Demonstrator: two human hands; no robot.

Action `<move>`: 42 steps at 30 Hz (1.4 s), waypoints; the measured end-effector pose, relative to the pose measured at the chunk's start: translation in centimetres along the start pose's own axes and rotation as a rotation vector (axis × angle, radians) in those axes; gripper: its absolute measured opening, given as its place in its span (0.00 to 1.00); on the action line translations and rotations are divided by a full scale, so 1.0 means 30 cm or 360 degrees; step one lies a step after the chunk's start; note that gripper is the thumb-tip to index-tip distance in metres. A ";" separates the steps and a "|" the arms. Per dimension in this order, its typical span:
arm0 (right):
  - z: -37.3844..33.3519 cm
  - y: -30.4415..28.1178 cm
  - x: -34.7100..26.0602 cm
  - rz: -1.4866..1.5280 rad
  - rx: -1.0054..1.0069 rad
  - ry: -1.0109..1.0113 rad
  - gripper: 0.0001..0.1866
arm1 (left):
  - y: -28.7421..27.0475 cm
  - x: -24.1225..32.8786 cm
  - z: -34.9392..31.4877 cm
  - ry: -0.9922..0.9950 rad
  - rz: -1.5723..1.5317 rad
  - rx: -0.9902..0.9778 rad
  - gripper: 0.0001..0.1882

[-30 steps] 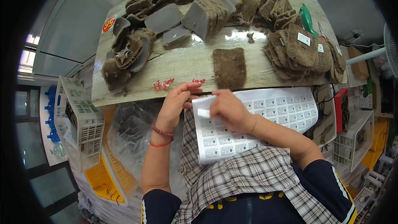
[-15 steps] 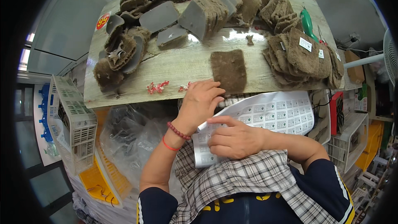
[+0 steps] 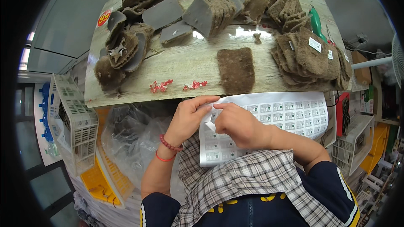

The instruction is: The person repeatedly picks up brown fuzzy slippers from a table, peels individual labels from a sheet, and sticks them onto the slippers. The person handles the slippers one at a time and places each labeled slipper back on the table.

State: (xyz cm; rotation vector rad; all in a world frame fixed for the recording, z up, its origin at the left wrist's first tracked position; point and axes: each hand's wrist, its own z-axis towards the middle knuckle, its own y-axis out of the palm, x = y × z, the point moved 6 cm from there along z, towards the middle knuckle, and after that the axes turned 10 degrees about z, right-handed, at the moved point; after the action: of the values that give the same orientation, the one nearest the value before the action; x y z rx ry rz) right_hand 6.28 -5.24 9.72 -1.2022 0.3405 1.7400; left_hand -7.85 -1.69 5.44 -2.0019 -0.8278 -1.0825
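Note:
A large white sheet of printed labels [image 3: 269, 113] lies across my lap, its far edge against the table. My left hand [image 3: 189, 115] grips the sheet's left edge, thumb and forefinger pinched there, where the paper curls up. Against those fingertips, my right hand [image 3: 242, 124] is curled over the sheet with its forefinger bent to the same edge. Whatever its fingertips pinch is hidden. Just beyond, near the table's front edge, lies a single brown fuzzy pad [image 3: 236, 70].
A pile of fuzzy pads [image 3: 313, 56], some bearing white labels, stands at the table's right. Grey-backed pads [image 3: 210, 10] heap along the back and left. A green-handled tool [image 3: 315, 23] lies behind the right pile. Plastic crates [image 3: 75, 122] flank the table.
My left hand has drawn back from beside the brown pad to the sheet's edge. My right hand has risen slightly to meet it, and its forefinger has bent.

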 end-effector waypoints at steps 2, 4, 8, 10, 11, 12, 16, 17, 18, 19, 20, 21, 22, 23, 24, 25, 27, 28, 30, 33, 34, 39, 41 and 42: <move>-0.008 0.022 -0.059 -0.0067 -0.0170 -0.0174 0.09 | -0.007 -0.033 0.005 -0.0145 0.0172 0.0116 0.14; -0.004 0.012 -0.123 -0.0137 -0.0237 -0.0319 0.07 | -0.019 -0.007 -0.002 0.0004 0.0492 0.0303 0.14; -0.001 -0.265 0.080 0.0308 0.0636 0.0449 0.03 | -0.013 0.105 -0.016 0.0405 0.1272 0.0692 0.11; -0.028 -0.345 0.227 0.0623 0.0802 0.0813 0.00 | 0.012 0.178 0.001 0.0656 0.1473 0.0883 0.09; -0.026 -0.366 0.261 0.0663 0.0815 0.0838 0.02 | 0.027 0.201 0.016 0.0742 0.1397 0.0931 0.09; -0.019 -0.373 0.298 0.0677 0.0798 0.0886 0.02 | 0.039 0.221 0.029 0.0820 0.1323 0.0981 0.09; -0.021 -0.368 0.316 0.0908 0.0736 0.0872 0.05 | -0.014 0.199 0.107 0.0614 0.0766 0.0945 0.09; -0.016 -0.368 0.316 0.1076 0.0731 0.0818 0.05 | -0.032 0.184 0.134 0.0519 0.0607 0.0913 0.09; -0.015 -0.367 0.314 0.1244 0.0728 0.0766 0.05 | -0.044 0.169 0.162 0.0516 0.0434 0.0798 0.12; -0.012 -0.366 0.312 0.1412 0.0724 0.0710 0.04 | -0.044 0.165 0.185 0.0531 0.0371 0.0705 0.13; -0.006 -0.362 0.307 0.1521 0.0683 0.0682 0.06 | -0.041 0.162 0.206 0.0546 0.0309 0.0612 0.14; 0.001 -0.363 0.302 0.1547 0.0677 0.0665 0.06 | -0.042 0.164 0.227 0.0567 0.0249 0.0518 0.15; 0.008 -0.362 0.297 0.1574 0.0669 0.0647 0.06 | -0.038 0.150 0.250 0.0463 0.0219 0.0359 0.17; 0.014 -0.360 0.293 0.1601 0.0660 0.0630 0.06 | -0.038 0.149 0.261 0.0417 0.0196 0.0320 0.15; 0.015 -0.361 0.291 0.1607 0.0661 0.0632 0.06 | -0.036 0.149 0.272 0.0373 0.0172 0.0279 0.14; 0.016 -0.360 0.289 0.1614 0.0661 0.0634 0.06 | -0.034 0.147 0.279 0.0328 0.0148 0.0239 0.12; 0.016 -0.362 0.287 0.1602 0.0679 0.0651 0.06 | -0.037 0.148 0.283 0.0427 0.0242 0.0260 0.09; 0.014 -0.365 0.287 0.1584 0.0698 0.0666 0.05 | -0.037 0.148 0.282 0.0478 0.0289 0.0271 0.08; -0.002 -0.408 0.288 0.1048 0.0800 0.0677 0.04 | -0.045 0.147 0.274 0.0518 0.0420 0.0284 0.06; -0.030 -0.490 0.275 0.0142 0.0965 0.0626 0.02 | -0.048 0.183 0.248 0.0597 0.0489 0.0296 0.04; -0.030 -0.488 0.276 0.0275 0.1013 0.0613 0.01 | -0.046 0.194 0.238 0.0627 0.0492 0.0298 0.04; -0.022 -0.399 0.370 0.0922 0.0897 0.0791 0.01 | 0.112 0.206 0.193 0.0774 0.1062 0.0305 0.07; -0.043 -0.390 0.420 0.1034 0.0847 0.0940 0.03 | 0.154 0.189 0.183 0.0717 0.1254 0.0291 0.09; -0.042 -0.382 0.430 0.1004 0.0782 0.0990 0.04 | 0.164 0.210 0.162 0.1000 0.1338 0.0507 0.11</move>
State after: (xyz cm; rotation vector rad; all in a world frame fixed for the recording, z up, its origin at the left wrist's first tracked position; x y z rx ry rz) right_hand 15.69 6.72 1.45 -1.3107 1.5604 1.5800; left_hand 0.90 0.83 7.62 -1.3686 0.1749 -0.8952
